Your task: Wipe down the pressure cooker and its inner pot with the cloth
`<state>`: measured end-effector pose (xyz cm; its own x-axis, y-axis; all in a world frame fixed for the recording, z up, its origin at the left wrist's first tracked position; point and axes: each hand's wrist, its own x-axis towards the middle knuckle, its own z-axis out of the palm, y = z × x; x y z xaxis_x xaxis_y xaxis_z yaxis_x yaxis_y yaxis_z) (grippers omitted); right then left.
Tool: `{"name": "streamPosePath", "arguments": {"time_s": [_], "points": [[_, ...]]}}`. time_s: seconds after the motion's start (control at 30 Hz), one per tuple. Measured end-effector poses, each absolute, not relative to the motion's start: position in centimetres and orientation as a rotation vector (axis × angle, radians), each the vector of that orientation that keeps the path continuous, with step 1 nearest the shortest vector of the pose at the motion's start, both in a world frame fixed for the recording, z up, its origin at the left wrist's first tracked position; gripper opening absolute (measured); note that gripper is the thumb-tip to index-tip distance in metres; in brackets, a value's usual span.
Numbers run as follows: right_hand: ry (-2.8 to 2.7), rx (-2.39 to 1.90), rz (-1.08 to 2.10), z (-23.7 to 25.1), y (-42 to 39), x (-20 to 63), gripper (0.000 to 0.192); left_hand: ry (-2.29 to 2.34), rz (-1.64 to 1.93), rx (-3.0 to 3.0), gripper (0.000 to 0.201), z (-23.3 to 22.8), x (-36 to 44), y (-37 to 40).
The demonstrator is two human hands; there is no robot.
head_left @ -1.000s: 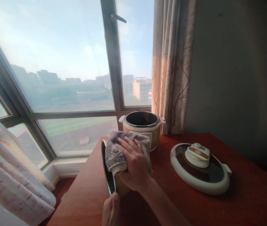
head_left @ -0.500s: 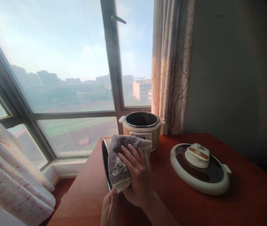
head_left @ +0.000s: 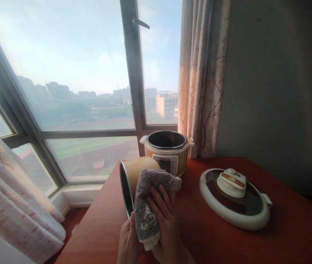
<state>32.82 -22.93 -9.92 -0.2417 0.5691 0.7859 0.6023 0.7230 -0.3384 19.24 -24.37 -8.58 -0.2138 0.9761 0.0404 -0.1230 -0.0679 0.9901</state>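
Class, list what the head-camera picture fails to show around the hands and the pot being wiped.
Head view:
- Tan metal inner pot: lower wall hidden by grey towel.
- Left hand: wrist cut off by bottom edge.
- Right hand: palm hidden against towel.
- Yellow electric cooker: panel print too small.

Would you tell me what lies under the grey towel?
The grey towel drapes over the tan inner pot, pressed by the right hand. The pot's covered side is hidden.
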Motion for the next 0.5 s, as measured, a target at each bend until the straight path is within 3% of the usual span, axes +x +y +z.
{"name": "streamPosePath", "arguments": {"time_s": [0.33,0.5], "points": [[-1.709,-1.012,-0.324,-17.1,-23.0,31.0,0.057,1.203,1.384,0.918,0.073,-7.3,19.3,-23.3],[-1.712,-1.095,-0.184,-17.7,-23.9,29.9,0.066,1.187,1.34,0.778,0.075,-5.1,19.8,-23.0]]}}
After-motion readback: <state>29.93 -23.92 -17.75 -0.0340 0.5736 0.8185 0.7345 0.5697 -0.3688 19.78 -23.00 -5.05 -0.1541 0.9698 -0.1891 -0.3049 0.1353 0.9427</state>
